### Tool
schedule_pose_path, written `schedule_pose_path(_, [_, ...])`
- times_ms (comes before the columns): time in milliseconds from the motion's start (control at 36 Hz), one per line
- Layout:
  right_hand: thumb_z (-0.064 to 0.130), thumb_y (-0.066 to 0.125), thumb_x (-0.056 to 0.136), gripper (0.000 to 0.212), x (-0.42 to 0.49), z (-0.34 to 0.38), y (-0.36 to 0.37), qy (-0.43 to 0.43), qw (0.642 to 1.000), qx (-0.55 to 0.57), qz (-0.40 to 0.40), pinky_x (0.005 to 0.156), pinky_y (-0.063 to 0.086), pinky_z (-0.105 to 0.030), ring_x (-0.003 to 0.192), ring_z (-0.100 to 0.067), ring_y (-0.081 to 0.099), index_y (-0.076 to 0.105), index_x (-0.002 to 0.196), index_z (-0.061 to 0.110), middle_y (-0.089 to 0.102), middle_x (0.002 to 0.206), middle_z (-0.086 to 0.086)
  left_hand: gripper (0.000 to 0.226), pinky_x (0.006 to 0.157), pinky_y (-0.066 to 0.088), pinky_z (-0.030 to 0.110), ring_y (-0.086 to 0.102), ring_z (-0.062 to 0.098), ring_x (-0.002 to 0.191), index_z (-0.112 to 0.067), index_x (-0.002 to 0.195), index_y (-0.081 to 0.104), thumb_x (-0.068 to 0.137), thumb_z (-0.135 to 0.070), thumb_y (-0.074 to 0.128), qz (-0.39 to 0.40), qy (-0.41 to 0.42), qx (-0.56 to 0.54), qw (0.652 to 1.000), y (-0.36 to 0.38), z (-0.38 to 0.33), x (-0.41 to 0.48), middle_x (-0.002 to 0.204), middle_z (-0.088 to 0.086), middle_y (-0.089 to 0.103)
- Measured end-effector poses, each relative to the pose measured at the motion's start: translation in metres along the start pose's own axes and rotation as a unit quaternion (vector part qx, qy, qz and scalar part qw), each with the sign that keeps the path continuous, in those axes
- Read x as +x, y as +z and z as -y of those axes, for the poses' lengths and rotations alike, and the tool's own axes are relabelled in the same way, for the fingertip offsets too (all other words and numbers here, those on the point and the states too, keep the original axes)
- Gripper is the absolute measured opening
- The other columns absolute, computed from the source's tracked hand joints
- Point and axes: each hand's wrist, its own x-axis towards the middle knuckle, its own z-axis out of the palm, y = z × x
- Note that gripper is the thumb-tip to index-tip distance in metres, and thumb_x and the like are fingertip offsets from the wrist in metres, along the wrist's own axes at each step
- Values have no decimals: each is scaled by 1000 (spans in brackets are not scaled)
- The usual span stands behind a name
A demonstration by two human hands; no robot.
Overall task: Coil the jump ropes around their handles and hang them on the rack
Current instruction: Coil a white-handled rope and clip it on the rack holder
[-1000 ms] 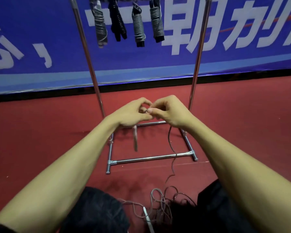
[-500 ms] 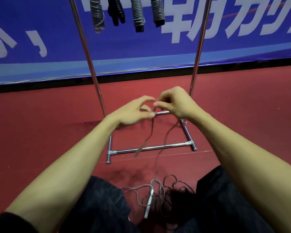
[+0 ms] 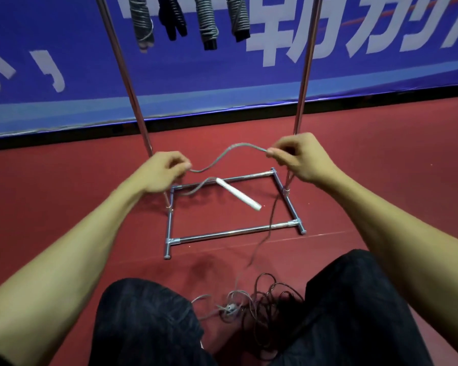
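1. Okay, the rack (image 3: 233, 233) stands straight ahead, with four coiled ropes (image 3: 207, 21) already hanging up top between its poles.
2. Both hands are in front of its base. The left hand (image 3: 164, 173) and right hand (image 3: 299, 157) each pinch the grey rope (image 3: 232, 150) in curled fingers, and the slack sags between them.
3. A loose pile (image 3: 251, 305) lies on the floor, on the person's side of the rack.
4. The white handle (image 3: 238, 194) dangles below the left hand, over the base. I'd grab that handle first, then wind tight, even turns under tension.
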Motion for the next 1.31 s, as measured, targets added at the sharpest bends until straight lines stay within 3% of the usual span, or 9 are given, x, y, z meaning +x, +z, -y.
schedule_pose_path(111, [24, 69, 90, 22, 32, 48, 10, -88, 996, -29, 7, 56, 37, -15, 51, -5, 51, 73, 78, 7, 62, 60, 3, 50, 82, 50, 15, 64, 0, 92, -11, 136, 42, 92, 10, 54, 105, 79, -140, 981, 21, -53, 5, 111, 11, 63])
schedule_pose_path(278, [29, 72, 89, 20, 49, 64, -9, -117, 981, -149, 50, 59, 41, -23, 56, -16, 56, 76, 84, 10, 66, 63, -1, 27, 57, 46, 27, 49, 14, 52, -5, 117, 58, 95, -1, 43, 100, -16, -423, 901, 21, -98, 3, 63, 2, 60])
schedule_pose_path(417, [34, 71, 88, 24, 38, 62, -10, -110, 988, -88, 60, 53, 37, -10, 50, -3, 54, 69, 74, 15, 63, 57, 5, 39, 47, 22, 22, 24, 9, 42, -9, 65, 58, 100, -26, 52, -15, 51, -271, 961, 16, -97, 7, 44, -5, 29])
schedule_pose_path(583, [18, 61, 96, 22, 12, 18, -16, -14, 1000, 4, 8, 51, 35, -10, 45, 2, 49, 70, 77, 10, 58, 56, 7, 39, 43, 25, 20, 30, 4, 39, -12, 62, 55, 100, -18, 52, -197, 26, -307, 931, -21, -47, 1, 39, -9, 37])
schedule_pose_path(750, [17, 65, 93, 17, 27, 46, -2, -44, 999, 2, -23, 57, 38, -20, 55, -9, 51, 73, 81, 8, 58, 59, 5, 40, 82, 52, 25, 64, 21, 95, -13, 136, 46, 98, -23, 54, 112, 2, -78, 991, 5, -55, -10, 108, 7, 70])
schedule_pose_path(1028, [26, 63, 94, 27, 41, 75, -15, -96, 995, -21, 8, 55, 35, -15, 52, -3, 50, 64, 72, 11, 57, 55, 10, 37, 48, 41, 19, 36, 5, 42, -10, 65, 50, 102, -16, 47, -63, 95, -276, 954, -17, -116, 2, 46, -11, 42])
schedule_pose_path(1167, [17, 60, 96, 20, 24, 35, -17, -37, 999, -19, -21, 58, 36, -18, 52, -1, 50, 71, 81, 10, 57, 59, 7, 39, 49, 41, 21, 32, 5, 39, -9, 66, 48, 103, -19, 44, -183, 34, -366, 912, -40, -88, 12, 41, -9, 33])
schedule_pose_path(1250, [16, 63, 94, 18, 29, 32, -17, -14, 997, -13, -72, 54, 34, -14, 49, 0, 47, 74, 83, 8, 54, 56, 11, 10, 56, 39, 25, 50, 6, 51, -6, 92, 57, 99, -10, 52, -39, 7, -191, 981, -35, -75, 6, 62, -1, 57])
schedule_pose_path(1306, [16, 63, 94, 17, 37, 49, -16, -35, 996, 4, -82, 54, 33, -14, 50, -2, 47, 74, 84, 9, 54, 57, 9, 38, 60, 41, 21, 61, 9, 72, -15, 129, 46, 94, -8, 60, 64, -13, -118, 991, -28, -81, 3, 98, 5, 65])
